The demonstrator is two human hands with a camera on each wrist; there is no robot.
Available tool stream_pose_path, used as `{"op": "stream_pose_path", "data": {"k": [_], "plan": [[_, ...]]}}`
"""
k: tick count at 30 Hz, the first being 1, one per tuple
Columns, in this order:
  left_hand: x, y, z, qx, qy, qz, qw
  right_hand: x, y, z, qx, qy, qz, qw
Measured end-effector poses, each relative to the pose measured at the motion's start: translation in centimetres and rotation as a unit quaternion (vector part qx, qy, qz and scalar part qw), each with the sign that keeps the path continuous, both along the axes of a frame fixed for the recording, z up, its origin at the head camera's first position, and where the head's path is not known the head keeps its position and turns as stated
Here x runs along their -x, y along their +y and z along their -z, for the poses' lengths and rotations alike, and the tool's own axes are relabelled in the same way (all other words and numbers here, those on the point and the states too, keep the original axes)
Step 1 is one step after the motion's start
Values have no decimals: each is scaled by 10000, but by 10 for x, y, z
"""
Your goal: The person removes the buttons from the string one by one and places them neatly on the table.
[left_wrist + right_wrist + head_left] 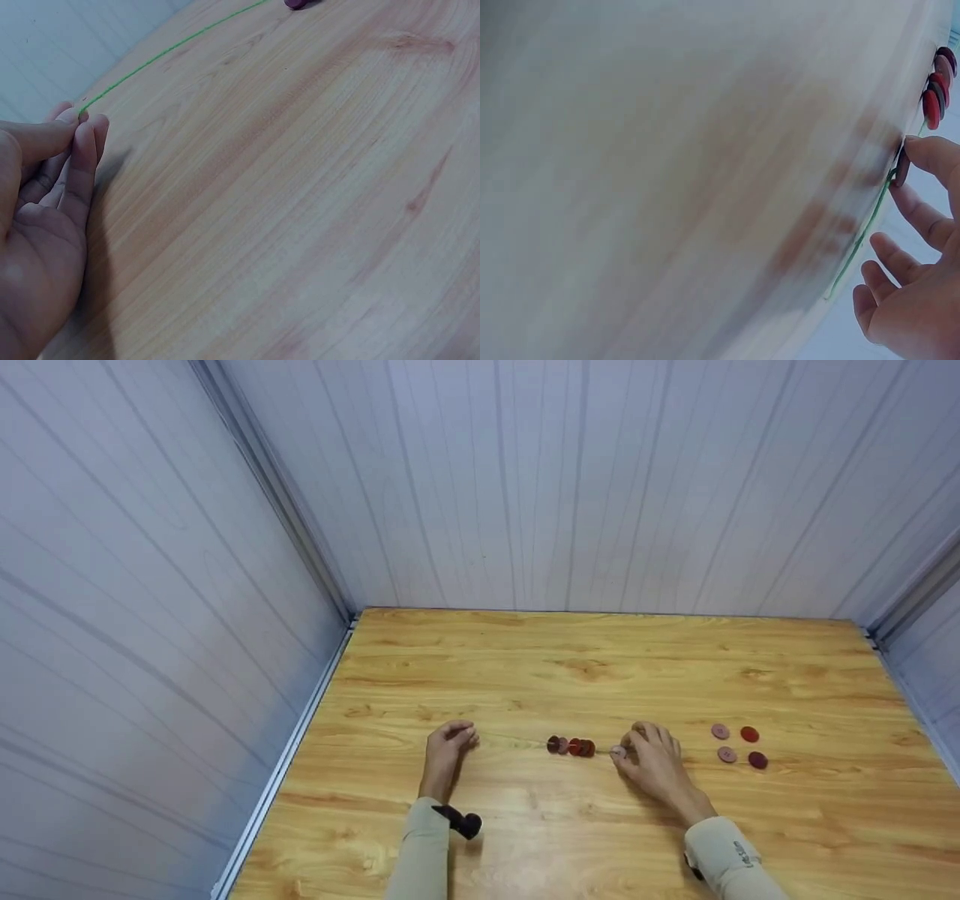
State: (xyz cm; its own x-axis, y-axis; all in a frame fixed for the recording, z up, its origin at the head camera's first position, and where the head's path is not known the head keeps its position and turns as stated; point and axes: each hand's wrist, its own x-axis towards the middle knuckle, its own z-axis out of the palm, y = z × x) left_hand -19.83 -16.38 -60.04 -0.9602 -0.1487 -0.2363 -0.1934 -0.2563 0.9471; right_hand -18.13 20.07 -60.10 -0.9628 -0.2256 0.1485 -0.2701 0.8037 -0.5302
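My left hand (448,750) pinches one end of a thin green string (172,49) between thumb and fingertips, over the left part of the table. The string stretches right toward my other hand. Several red, pink and dark maroon buttons (575,747) hang threaded on it in a cluster between the hands. My right hand (656,761) pinches a pale pink button (618,752) between thumb and index finger, to the right of that cluster. In the right wrist view this button (902,166) is edge-on, with the string's loose tail trailing beneath the other fingers.
Right of my right hand, several loose buttons lie on the wooden table (585,682): two pink ones, a red button (749,734) and a dark maroon button (758,760). Pale panel walls (465,510) stand behind and at both sides of the table.
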Motion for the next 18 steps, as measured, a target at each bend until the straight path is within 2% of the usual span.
{"op": "stream_pose_path", "data": {"k": [6, 18], "plan": [[-6, 2, -11, 5, 14, 32, 10000, -2, 10, -1, -20, -93, 103, 9999], [-6, 1, -10, 112, 28, 23, 9999, -6, 28, -3, -92, -183, 284, 9994]]}}
